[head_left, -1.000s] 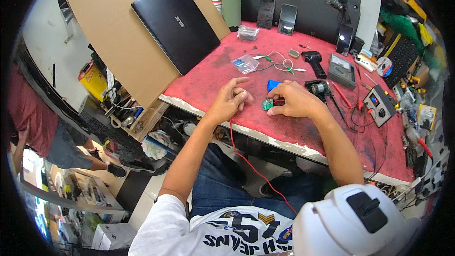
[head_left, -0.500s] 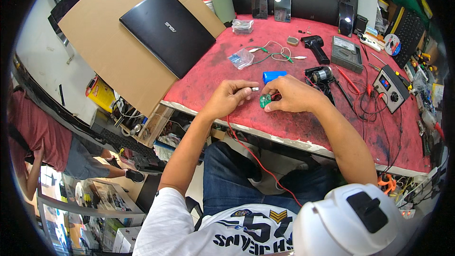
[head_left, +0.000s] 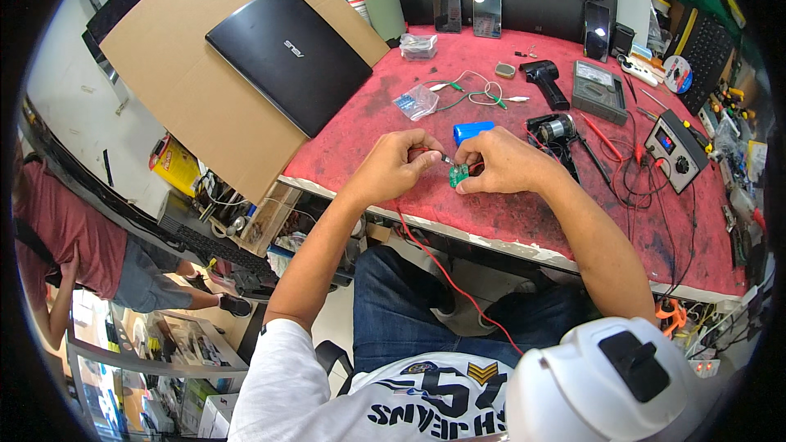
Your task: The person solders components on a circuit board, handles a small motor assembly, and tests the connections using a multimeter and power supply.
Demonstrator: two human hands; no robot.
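Note:
My left hand (head_left: 395,167) is closed on a cable plug with a metal tip (head_left: 446,159). A red cable (head_left: 442,270) hangs from that hand over the table edge and my lap. My right hand (head_left: 509,164) pinches a small green circuit board (head_left: 458,174) by its side. The plug's tip is at the upper left edge of the board; whether it sits in a socket I cannot tell. Red wires show by the right fingers, partly hidden. Just behind the right hand lies a blue cylindrical cell (head_left: 472,131).
Right of my hands are an opened motor-like part (head_left: 557,128), a black pistol-shaped housing (head_left: 546,84), a grey meter (head_left: 600,92) and a power supply (head_left: 676,151) with leads. Clip leads (head_left: 479,96) lie farther back. A laptop (head_left: 291,57) rests on cardboard at left. A person (head_left: 74,229) stands far left.
My left hand has turned the plug downward and brought its tip to the circuit board. The right hand and board stay nearly in place.

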